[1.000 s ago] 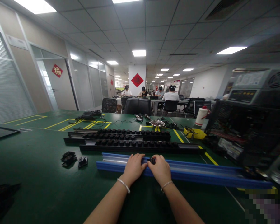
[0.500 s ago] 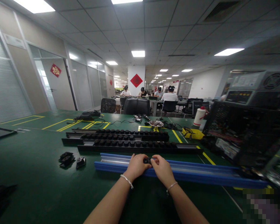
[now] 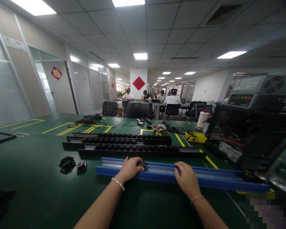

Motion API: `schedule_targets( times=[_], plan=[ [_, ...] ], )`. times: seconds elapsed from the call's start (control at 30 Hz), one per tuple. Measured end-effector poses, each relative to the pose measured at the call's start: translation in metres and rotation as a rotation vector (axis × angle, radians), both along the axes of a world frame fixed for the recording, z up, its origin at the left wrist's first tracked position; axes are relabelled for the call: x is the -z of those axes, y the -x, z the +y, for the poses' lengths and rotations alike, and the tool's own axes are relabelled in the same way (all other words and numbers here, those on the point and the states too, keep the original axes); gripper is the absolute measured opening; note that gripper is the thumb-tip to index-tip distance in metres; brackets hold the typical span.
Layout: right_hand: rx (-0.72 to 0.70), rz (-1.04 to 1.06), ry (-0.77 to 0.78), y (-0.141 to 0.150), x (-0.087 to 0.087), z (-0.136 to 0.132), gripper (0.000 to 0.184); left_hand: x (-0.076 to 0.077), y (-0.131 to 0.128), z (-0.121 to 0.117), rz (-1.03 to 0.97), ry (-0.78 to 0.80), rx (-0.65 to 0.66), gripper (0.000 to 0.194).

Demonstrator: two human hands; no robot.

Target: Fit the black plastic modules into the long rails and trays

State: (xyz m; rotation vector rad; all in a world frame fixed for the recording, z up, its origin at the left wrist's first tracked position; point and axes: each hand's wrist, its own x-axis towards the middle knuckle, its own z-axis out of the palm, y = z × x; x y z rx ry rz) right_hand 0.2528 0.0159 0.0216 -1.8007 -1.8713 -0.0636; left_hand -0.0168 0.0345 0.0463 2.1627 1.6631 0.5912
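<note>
A long blue channel rail (image 3: 212,178) lies across the green table in front of me. Inside its groove sits a small black block-like part (image 3: 143,164), its left side covered by fingers. My left hand (image 3: 130,169) grips that part between thumb and forefinger. Farther right, my right hand (image 3: 187,178) rests over the rail with fingers apart and nothing in them. Left of the rail lie a pile of black parts (image 3: 67,163) and a single black part (image 3: 81,167).
Beyond the blue rail lie black rails (image 3: 138,153) lined with black rollers. A metal dish (image 3: 158,127), a yellow tray (image 3: 196,137) and a white bottle (image 3: 203,119) stand farther back. Computer hardware (image 3: 250,133) is stacked at right. Several people sit at a far table.
My right hand has let go of the black part and moved right along the rail, its fingers opening. My left hand and the black part have shifted slightly left.
</note>
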Motion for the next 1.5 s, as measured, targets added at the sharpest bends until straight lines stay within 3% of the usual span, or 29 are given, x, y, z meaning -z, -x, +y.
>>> schedule_targets(
  times=[0.43,1.0,1.3,1.5],
  plan=[
    [0.012,-0.005,-0.008,0.000,0.002,-0.002,0.039,0.002,0.065,-0.002,0.055,0.054,-0.074,0.031],
    [0.017,-0.001,0.018,0.000,0.001,-0.003,0.041,-0.009,0.123,-0.009,0.066,0.120,-0.189,0.037],
    [0.002,-0.028,-0.019,-0.001,0.002,-0.002,0.041,0.000,0.166,-0.006,-0.097,0.099,-0.171,0.054],
    [0.004,-0.017,-0.002,-0.002,0.002,-0.003,0.042,0.000,0.176,-0.008,-0.126,0.131,-0.139,0.054]
  ],
)
